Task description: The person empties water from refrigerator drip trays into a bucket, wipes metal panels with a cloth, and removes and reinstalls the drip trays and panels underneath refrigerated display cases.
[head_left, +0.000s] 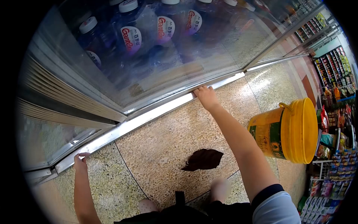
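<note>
My left hand (81, 159) is at the left end of a long metal strip (100, 140) along the foot of the glass case, its thumb and fingers bent at the strip's edge. Farther right, my right hand (206, 98) rests with its fingertips on the same strip, below the glass panel (179, 71). A dark crumpled cloth (204, 159) lies on the speckled floor between my arms, touched by neither hand.
Behind the glass stand several large bottles (131, 37) with white caps. A yellow bucket (298, 130) is on the floor to the right of my right arm. Shelves of packaged goods (341, 168) line the far right. My feet are at the bottom.
</note>
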A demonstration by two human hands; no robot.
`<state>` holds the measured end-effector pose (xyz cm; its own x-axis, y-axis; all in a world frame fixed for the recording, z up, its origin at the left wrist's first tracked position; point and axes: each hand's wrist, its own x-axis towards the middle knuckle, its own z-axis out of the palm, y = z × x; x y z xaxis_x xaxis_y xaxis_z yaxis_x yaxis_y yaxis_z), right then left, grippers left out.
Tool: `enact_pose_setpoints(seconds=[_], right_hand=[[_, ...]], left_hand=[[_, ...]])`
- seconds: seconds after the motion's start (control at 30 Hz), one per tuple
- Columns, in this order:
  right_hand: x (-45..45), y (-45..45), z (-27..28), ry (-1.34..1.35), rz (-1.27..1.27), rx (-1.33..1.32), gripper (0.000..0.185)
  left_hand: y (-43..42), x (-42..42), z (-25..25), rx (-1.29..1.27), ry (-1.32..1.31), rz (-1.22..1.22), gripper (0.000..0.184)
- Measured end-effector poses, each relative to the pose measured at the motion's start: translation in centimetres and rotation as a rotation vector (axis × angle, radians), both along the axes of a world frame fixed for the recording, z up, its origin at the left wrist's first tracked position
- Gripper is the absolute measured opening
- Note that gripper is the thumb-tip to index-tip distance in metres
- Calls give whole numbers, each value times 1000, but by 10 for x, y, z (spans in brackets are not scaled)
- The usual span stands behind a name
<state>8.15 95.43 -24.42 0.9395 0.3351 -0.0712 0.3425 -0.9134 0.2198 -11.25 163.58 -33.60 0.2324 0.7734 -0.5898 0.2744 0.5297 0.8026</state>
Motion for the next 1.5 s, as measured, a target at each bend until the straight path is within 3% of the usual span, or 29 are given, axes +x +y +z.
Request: enact_pose_setpoints(seconds=[0.2, 0.23, 0.27, 0.3, 0.33, 0.37, 0.43, 0.47, 0.5, 0.53, 0.6, 0.67, 0.77, 0.8, 0.87, 0.9, 1.0, 1.07, 1.17, 1.23, 1.27, 1.33, 1.43, 1.5], right_hand=[[0, 3, 6, -7, -40, -101, 19], [1, 5, 7, 37, -74, -90, 18], [5, 4, -1, 54, -120, 24, 15], [6, -2, -11, -74, -48, 63, 14], [7, 2, -6, -13, -140, 93, 14], [10, 2, -9, -6, -157, 106, 14], [8, -7, -22, -193, -17, 261, 12], [8, -10, -25, -144, -15, 205, 12], [3, -10, -25, -123, -18, 97, 23], [-5, -6, -18, -66, -44, 67, 43], [-34, 15, 5, -255, 33, 157, 54], [-71, 15, 8, -81, 90, 284, 54], [-153, 11, 17, 223, 133, 371, 36], [-177, 12, 31, 333, 136, 372, 42], [-218, 8, 48, 386, 122, 426, 51], [-233, 4, 51, 416, 93, 392, 56], [-261, -11, 36, 491, 61, 325, 61], [-269, -28, -2, 506, 69, 304, 61], [-263, -41, -34, 601, 32, 295, 63], [-258, -22, -22, 589, 24, 348, 59], [-253, -9, -9, 457, 41, 443, 49], [-249, -3, -5, 315, 52, 539, 39], [-254, -7, -15, 329, 51, 515, 33], [-252, -17, -30, 501, 95, 510, 41]], left_hand=[[-6, 13, 0, 13, -117, 19, 16], [18, 9, -24, 24, -181, -118, 18], [14, 13, -23, 67, -100, -96, 15], [7, 8, -17, 121, -169, -209, 15], [1, 8, -13, 50, -232, -163, 13], [-13, 10, 5, 36, -110, -179, 11], [-23, 7, 15, -8, -117, -317, 10], [-34, 13, 23, -13, -59, -234, 19], [-64, 23, 47, 15, 9, -86, 33], [-77, 24, 60, 26, -3, -104, 38], [-89, 24, 72, 49, -11, -113, 43], [-93, 25, 73, 73, 189, -60, 44], [-127, 12, 61, 186, 205, -47, 48], [-150, -2, 56, 214, 197, -199, 50], [-216, -25, 125, -30, 173, -751, 51], [-248, -38, 158, -84, 99, -872, 49], [-287, -67, 252, 40, -23, -1682, 47], [-293, -89, 301, 2, -76, -1859, 36], [-288, -123, 341, 354, -242, -1868, 35], [-280, -147, 344, 341, -82, -1864, 43], [-275, -157, 340, 348, -69, -1866, 43], [-265, -168, 326, 643, -212, -1981, 53], [-264, -166, 317, 560, -252, -1935, 58], [-265, -156, 319, 589, -279, -1965, 57]])
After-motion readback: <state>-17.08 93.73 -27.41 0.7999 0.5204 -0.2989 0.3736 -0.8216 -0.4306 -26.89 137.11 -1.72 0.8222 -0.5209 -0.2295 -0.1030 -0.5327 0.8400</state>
